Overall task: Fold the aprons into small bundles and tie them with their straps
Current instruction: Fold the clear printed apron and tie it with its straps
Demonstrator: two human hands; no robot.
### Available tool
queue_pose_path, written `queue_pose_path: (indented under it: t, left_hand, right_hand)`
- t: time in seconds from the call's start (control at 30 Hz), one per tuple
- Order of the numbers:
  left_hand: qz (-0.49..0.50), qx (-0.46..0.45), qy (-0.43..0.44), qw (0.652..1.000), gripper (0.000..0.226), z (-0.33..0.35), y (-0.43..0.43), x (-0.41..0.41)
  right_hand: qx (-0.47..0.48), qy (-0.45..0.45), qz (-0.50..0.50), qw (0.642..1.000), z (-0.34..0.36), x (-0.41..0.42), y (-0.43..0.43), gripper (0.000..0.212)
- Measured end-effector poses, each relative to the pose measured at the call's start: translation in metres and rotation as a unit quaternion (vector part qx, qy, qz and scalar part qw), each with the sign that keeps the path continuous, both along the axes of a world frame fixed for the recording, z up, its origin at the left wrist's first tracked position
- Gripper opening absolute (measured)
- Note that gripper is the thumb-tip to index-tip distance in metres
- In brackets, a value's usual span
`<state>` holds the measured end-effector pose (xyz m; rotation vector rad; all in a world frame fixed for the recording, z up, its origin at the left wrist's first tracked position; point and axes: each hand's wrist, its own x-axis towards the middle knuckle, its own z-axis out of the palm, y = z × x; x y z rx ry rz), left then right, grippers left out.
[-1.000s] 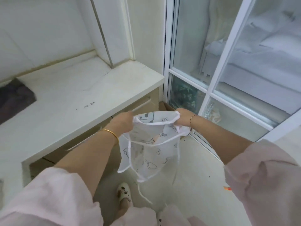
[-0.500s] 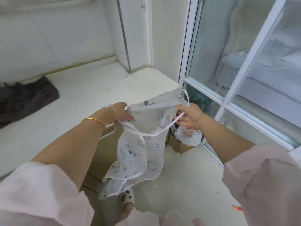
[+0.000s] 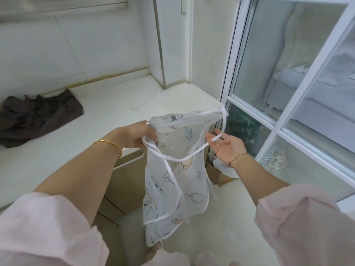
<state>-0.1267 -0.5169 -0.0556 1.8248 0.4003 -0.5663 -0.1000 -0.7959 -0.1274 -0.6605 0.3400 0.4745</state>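
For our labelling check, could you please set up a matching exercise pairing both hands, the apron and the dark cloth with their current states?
Things: 1 left hand; 2 right hand; 3 apron; 4 dark cloth.
States: A lies crumpled on the ledge; B open, strap across its fingers; C hangs unfolded; D grips the apron's top edge.
Pairs: 1-D; 2-B; 3-C; 4-A.

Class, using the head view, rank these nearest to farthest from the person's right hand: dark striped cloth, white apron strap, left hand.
1. white apron strap: across the fingers of the right hand.
2. left hand: opposite, gripping the apron top.
3. dark striped cloth: far left on the counter.
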Motion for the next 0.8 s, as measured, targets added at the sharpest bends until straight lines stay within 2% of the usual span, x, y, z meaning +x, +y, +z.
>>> queue_pose_path:
  t: [0.07,0.13,0.23,0.3,0.33,0.4,0.5,0.53,0.57,0.63,0.67,0.73,0.8]
  left_hand:
    - [0.033,-0.021,0.008,0.999,0.025,-0.003,0.002,-0.001]
    - [0.047,-0.036,0.018,0.998,0.024,-0.003,0.003,-0.002]
    - [0.058,-0.036,0.034,0.997,0.019,-0.001,0.002,-0.005]
    - [0.05,-0.03,0.05,0.997,0.018,0.001,0.002,-0.008]
    - [0.042,-0.031,0.059,0.997,0.021,0.002,0.004,-0.008]
    - [0.027,-0.046,0.083,0.995,0.032,0.002,0.008,-0.008]
    - [-0.01,-0.047,0.093,0.994,0.04,0.0,0.011,-0.006]
    - [-0.009,-0.018,0.082,0.996,0.045,-0.001,0.012,-0.004]
    - [0.005,0.017,0.071,0.997,0.048,-0.004,0.014,-0.004]
    - [0.059,0.067,0.061,0.994,0.034,-0.007,0.018,-0.002]
    - [0.086,0.064,0.066,0.992,0.026,-0.008,0.02,-0.002]
    - [0.127,-0.037,0.078,0.988,0.019,-0.007,0.025,-0.003]
    - [0.165,-0.224,0.036,0.96,0.02,-0.009,0.03,-0.005]
  right_hand:
    - [-0.017,-0.014,0.006,1.0,0.0,0.002,0.002,0.053]
    - [-0.096,-0.047,0.043,0.993,-0.002,0.006,0.006,0.059]
    - [-0.234,-0.1,0.14,0.957,0.006,0.006,0.018,0.049]
    - [-0.317,-0.076,0.157,0.932,0.014,0.008,0.025,0.051]
    - [-0.368,-0.069,0.149,0.915,0.019,0.01,0.029,0.044]
    - [-0.492,-0.078,0.123,0.859,0.022,0.016,0.034,0.024]
    - [-0.679,-0.118,0.098,0.718,0.018,0.027,0.031,0.025]
    - [-0.7,-0.128,0.094,0.697,0.018,0.028,0.029,0.02]
    - [-0.703,-0.139,0.096,0.691,0.019,0.027,0.029,0.019]
    - [-0.7,-0.154,0.118,0.688,0.021,0.024,0.026,0.023]
    - [-0.697,-0.152,0.138,0.687,0.019,0.024,0.023,0.024]
    - [-0.683,-0.125,0.186,0.695,0.018,0.024,0.02,0.025]
    - [-0.63,-0.073,0.201,0.747,0.021,0.021,0.016,0.028]
